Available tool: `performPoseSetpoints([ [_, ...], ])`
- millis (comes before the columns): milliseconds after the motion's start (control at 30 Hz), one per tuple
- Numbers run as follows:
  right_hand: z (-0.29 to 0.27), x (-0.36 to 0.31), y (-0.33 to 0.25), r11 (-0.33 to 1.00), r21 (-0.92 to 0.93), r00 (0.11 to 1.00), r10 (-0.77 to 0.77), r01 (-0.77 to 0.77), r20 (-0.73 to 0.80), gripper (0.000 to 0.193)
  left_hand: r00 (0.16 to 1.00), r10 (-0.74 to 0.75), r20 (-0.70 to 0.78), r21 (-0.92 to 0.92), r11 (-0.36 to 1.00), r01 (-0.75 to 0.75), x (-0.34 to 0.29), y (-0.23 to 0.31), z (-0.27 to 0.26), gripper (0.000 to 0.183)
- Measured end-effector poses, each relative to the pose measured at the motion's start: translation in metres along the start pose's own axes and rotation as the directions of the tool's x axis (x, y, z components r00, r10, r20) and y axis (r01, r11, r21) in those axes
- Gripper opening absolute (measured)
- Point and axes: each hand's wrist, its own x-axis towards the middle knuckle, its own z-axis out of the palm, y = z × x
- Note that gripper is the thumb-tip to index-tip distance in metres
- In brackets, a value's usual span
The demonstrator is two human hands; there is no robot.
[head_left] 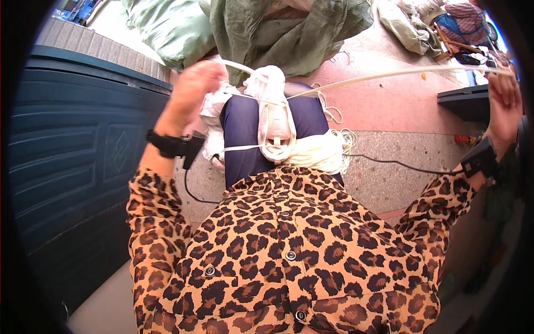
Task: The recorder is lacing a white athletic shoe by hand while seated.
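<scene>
A white sneaker point(276, 128) lies on my lap between my thighs, its heel toward me and its toe pointing away. A long white shoelace point(389, 73) runs out from its front to both sides. My left hand point(197, 89) is closed on the left stretch of lace, just beyond the shoe's toe. Far out to the right, my right hand point(505, 92) grips the other end, and this stretch is drawn out in a shallow arc. A cream bundle of laces point(317, 152) rests on my right thigh, with loose loops hanging past its edge.
White crumpled items point(213, 146) sit beside my left leg. Large green sacks point(245, 39) stand ahead. A dark panelled door point(83, 139) is close on the left. At the right are a dark box-like edge point(461, 100) and piled bags point(409, 25). Black cables point(392, 162) trail from both wrist straps.
</scene>
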Motion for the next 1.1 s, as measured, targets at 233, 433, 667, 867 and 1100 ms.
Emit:
performPoseSetpoints([
  [233,-0.100,-0.057,-0.019,0.945,0.314,0.936,0.022,0.096,-0.352,0.013,0.948,0.077,-0.309,-0.600,0.758,-0.257,-0.047,0.038,-0.155,0.022],
  [433,-0.094,-0.045,0.131,0.452,-0.701,0.779,-0.021,-0.552,-0.627,0.024,0.798,-0.065,-0.599,-0.283,0.950,-0.135,-0.051,0.023,-0.163,0.034],
  [667,-0.013,-0.084,0.337,0.238,-0.880,0.812,0.534,-0.412,-0.236,0.023,0.933,-0.350,-0.078,0.175,0.917,0.359,-0.016,-0.079,0.007,0.028],
  [867,-0.011,-0.082,0.377,0.006,-0.935,0.813,0.495,-0.356,-0.306,0.025,0.963,-0.268,-0.036,0.334,0.905,0.265,-0.010,-0.092,0.058,0.022],
  [1100,-0.007,-0.078,0.391,-0.039,-0.966,0.845,0.477,-0.255,-0.242,0.021,0.983,-0.172,-0.071,0.483,0.856,0.184,-0.018,-0.109,0.057,0.020],
])
